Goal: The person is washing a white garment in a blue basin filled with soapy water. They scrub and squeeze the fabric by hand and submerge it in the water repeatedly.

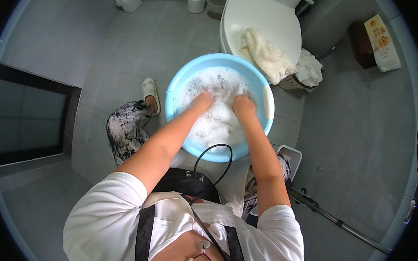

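Note:
A round light-blue basin (174,80) full of soapy water stands in front of me. White suds and soaked white cloth (218,111) fill its middle. My left hand (202,100) reaches into the foam on the left side of the cloth, its fingers curled and partly under the suds. My right hand (243,105) is closed at the cloth's right side, knuckles up, fingertips hidden. Both hands appear to grip the wet cloth a short way apart. A whitish bar or patch (268,101) sits on the basin's right rim.
A white toilet (235,17) with a cream knitted cloth (266,52) on its lid stands just beyond the basin. Right of it is a waste bin (293,82). White jugs (129,0) stand by the far wall. A metal pole (328,216) lies at right; a black cable (230,155) loops before me.

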The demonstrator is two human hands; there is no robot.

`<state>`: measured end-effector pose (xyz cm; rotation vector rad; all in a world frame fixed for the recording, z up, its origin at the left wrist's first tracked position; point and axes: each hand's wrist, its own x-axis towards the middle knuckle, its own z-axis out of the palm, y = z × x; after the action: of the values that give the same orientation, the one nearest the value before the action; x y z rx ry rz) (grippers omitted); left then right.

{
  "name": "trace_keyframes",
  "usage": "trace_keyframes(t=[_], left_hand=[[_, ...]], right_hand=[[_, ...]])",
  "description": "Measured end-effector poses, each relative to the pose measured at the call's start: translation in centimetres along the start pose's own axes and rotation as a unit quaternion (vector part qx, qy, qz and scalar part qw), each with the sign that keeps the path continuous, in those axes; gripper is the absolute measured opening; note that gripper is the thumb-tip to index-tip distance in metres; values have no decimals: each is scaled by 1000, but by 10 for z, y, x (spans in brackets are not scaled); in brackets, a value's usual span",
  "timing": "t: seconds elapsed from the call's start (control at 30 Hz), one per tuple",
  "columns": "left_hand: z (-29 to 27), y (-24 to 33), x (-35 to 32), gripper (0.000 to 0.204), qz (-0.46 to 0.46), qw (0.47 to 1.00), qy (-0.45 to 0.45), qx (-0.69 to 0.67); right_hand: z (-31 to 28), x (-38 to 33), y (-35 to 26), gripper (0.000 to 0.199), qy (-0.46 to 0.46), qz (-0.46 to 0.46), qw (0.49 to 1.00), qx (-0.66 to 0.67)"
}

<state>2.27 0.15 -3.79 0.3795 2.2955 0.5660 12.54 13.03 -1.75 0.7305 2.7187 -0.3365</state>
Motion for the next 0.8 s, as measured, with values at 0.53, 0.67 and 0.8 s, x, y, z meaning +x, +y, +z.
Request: trace_keyframes(t=[0.53,0.67,0.8], left_hand=[[-42,32,-32,28,-63,594,-243,-764],[-23,40,-18,32,-24,638,-183,-748],[-16,42,-15,36,39,584,-298,-754]], right_hand=[[-51,-15,5,27,-12,185,489,852],[-64,-43,-36,20,131,-65,635,759],[-60,-56,-57,18,342,-166,787,486]])
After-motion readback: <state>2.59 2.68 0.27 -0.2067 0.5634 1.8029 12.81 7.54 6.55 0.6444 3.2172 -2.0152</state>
